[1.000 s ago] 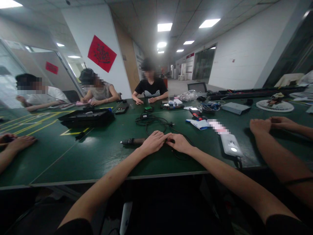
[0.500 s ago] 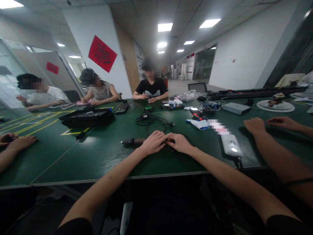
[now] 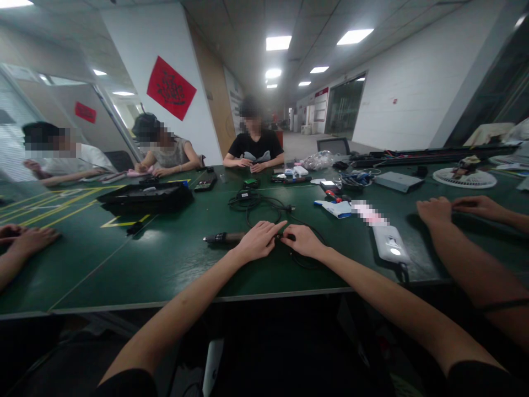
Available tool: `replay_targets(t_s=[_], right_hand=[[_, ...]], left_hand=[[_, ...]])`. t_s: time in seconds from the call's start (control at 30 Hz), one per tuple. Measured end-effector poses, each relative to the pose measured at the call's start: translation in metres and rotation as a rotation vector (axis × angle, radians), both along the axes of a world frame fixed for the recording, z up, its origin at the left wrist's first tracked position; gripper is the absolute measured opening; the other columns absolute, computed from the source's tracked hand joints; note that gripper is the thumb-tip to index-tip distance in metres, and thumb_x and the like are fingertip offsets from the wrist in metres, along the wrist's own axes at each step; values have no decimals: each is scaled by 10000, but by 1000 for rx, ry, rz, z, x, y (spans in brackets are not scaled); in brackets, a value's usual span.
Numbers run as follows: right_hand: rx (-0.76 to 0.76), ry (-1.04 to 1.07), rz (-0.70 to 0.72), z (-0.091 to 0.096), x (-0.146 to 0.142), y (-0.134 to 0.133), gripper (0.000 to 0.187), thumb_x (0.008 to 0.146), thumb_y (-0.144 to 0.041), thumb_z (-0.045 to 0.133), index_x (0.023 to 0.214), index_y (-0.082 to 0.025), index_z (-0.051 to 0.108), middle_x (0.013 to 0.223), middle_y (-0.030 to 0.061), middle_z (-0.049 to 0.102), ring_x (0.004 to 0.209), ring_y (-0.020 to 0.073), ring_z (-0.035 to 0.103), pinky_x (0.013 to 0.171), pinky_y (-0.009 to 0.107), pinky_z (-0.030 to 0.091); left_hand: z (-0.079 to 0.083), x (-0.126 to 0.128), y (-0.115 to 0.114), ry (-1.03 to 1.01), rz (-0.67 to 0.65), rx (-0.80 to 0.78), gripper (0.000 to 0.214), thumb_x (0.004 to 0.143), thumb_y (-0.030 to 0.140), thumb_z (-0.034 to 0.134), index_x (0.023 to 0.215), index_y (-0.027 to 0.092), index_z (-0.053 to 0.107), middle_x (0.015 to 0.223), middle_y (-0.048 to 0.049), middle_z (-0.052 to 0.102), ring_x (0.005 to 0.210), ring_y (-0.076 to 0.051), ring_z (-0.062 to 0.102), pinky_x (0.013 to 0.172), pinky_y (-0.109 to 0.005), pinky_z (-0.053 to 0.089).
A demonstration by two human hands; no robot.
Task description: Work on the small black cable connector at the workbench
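An electric screwdriver (image 3: 225, 238) lies on the green table with its bit end pointing left. Over its rear part is my left hand (image 3: 258, 241), closed around the body, with the index finger stretched out to the right. My right hand (image 3: 303, 241) sits just beside it, thumb and fingers pinched on the dark cable connector at the tool's back end. My fingers hide most of that joint, so I cannot tell whether the connector is seated. A black cable (image 3: 264, 205) loops on the table beyond my hands.
A black tray (image 3: 146, 196) stands left of the hands. To the right are a white power bank (image 3: 390, 242) and a blue-white packet (image 3: 335, 208). Co-workers' hands rest at left (image 3: 35, 240) and right (image 3: 433, 212). Tangled wires (image 3: 357, 179) lie farther back.
My left index finger has straightened and lifted off the right hand's fingers, opening a small gap between the hands. The screwdriver has hardly moved.
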State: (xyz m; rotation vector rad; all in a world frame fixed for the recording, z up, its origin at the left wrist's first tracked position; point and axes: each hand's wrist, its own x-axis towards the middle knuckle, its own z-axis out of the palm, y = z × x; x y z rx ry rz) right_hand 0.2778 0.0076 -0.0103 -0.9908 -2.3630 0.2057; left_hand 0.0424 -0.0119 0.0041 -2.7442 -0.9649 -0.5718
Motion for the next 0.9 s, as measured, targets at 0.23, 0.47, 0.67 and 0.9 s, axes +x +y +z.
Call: replay_targets(t_s=[0.23, 0.47, 0.67, 0.9], right_hand=[[-8, -23, 1, 3, 0, -2, 129, 969, -312, 712, 923, -194, 734, 995, 59, 738, 886, 194, 668, 808, 289, 462], [-12, -22, 4, 4, 0, -3, 119, 968, -302, 707, 930, -193, 737, 1007, 59, 744, 880, 191, 672, 810, 290, 468], [-20, -22, -5, 4, -1, -2, 127, 964, -308, 715, 917, -193, 741, 979, 60, 743, 861, 193, 671, 796, 292, 471], [-12, -30, 0, 3, -1, -1, 127, 966, -308, 710, 919, -193, 735, 982, 58, 745, 878, 194, 676, 803, 289, 471]], left_hand=[[-4, -2, 5, 22, -9, 16, 637, 1051, 295, 462, 1646, 232, 241, 1274, -101, 636, 1211, -256, 588, 1064, -439, 457], [-4, -1, 6, 55, -25, 47, 657, 1038, 234, 455, 1654, 226, 226, 1199, -84, 656, 1197, -244, 590, 1058, -423, 456], [-4, -1, 5, 37, -17, 59, 702, 1010, 238, 495, 1658, 233, 225, 1257, -92, 641, 1236, -251, 572, 1077, -431, 450], [-3, 0, 4, 43, 10, 69, 634, 1040, 274, 463, 1641, 226, 266, 1207, -91, 643, 1206, -257, 582, 1068, -434, 451]])
